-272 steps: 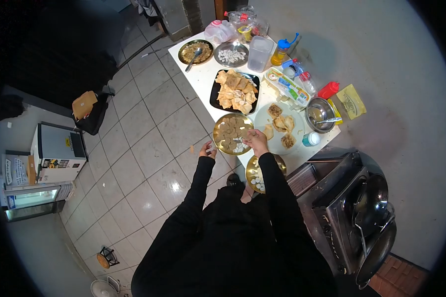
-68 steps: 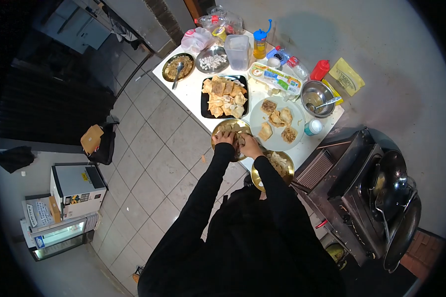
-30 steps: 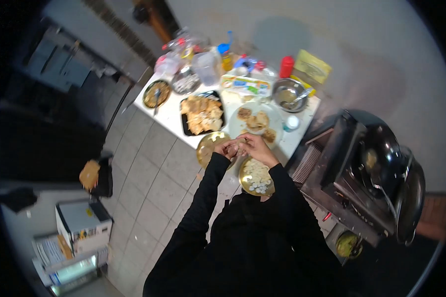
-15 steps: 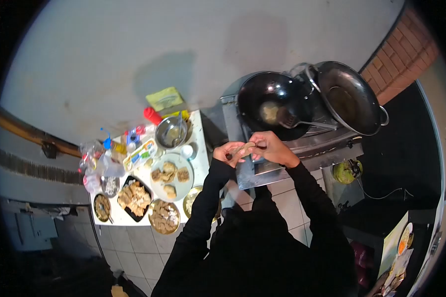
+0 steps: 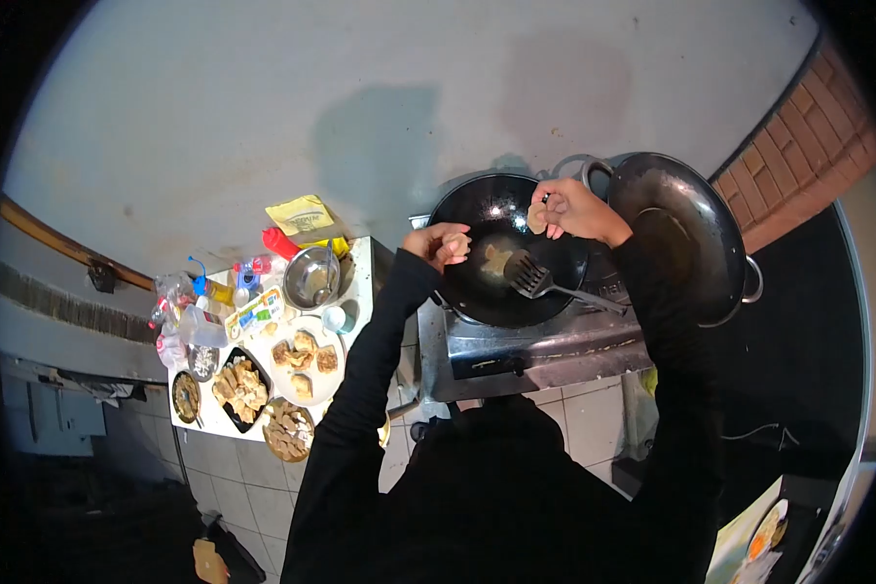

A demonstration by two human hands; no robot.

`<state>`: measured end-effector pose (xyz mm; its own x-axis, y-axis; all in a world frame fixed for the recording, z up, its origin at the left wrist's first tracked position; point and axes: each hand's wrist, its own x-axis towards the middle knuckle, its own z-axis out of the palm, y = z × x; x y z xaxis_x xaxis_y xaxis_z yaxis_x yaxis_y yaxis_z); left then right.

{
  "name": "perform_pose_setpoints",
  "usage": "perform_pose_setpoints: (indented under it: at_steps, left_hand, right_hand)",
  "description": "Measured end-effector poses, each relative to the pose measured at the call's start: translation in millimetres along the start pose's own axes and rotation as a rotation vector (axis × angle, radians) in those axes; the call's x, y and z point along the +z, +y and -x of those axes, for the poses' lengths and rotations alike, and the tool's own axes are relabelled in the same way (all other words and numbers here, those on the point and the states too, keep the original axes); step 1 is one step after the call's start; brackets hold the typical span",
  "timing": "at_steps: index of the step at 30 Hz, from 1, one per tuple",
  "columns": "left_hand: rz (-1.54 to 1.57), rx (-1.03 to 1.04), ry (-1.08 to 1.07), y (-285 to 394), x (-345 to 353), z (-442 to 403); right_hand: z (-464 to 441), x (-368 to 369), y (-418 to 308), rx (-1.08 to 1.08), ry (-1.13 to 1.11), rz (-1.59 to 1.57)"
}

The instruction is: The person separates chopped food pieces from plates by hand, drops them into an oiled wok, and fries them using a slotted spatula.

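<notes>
Over the left side of a black wok (image 5: 467, 282) is my left hand (image 5: 440, 243), its fingers closed on a small pale brown piece (image 5: 459, 244). My right hand (image 5: 576, 211) is above the wok's upper right part and pinches a flat, round, light brown piece (image 5: 536, 218). The two hands are apart. Inside the wok lies some pale yellowish food or oil (image 5: 497, 259). A slotted spatula (image 5: 529, 276) rests in it, its handle pointing right across the rim.
Right of the wok is a second, larger wok (image 5: 674, 234). Both sit on a metal stove (image 5: 555, 365). On the left, a white table (image 5: 359, 282) holds a white plate (image 5: 327, 389) of fried pieces, a black tray (image 5: 247, 422), a metal bowl (image 5: 300, 292) and bottles.
The view has turned from the table to the stove. My hands, together at the earlier moment, have separated over the wok, each with a piece.
</notes>
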<state>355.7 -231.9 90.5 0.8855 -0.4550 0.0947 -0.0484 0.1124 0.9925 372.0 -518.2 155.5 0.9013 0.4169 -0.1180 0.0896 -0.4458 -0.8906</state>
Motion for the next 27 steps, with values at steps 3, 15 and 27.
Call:
perform_pose_setpoints:
  at_steps: [3, 15, 27]
  left_hand:
    - [-0.122, -0.030, 0.085, 6, 0, -5]
    - [-0.229, -0.089, 0.295, -26, -12, 3]
    - [-0.225, -0.162, 0.305, -19, -6, -1]
  right_hand:
    - [-25, -6, 24, 0.013, -0.054, 0.128]
    - [-82, 16, 81, -0.148, -0.219, 0.546]
    - [-87, 17, 92, 0.014, -0.271, 0.338]
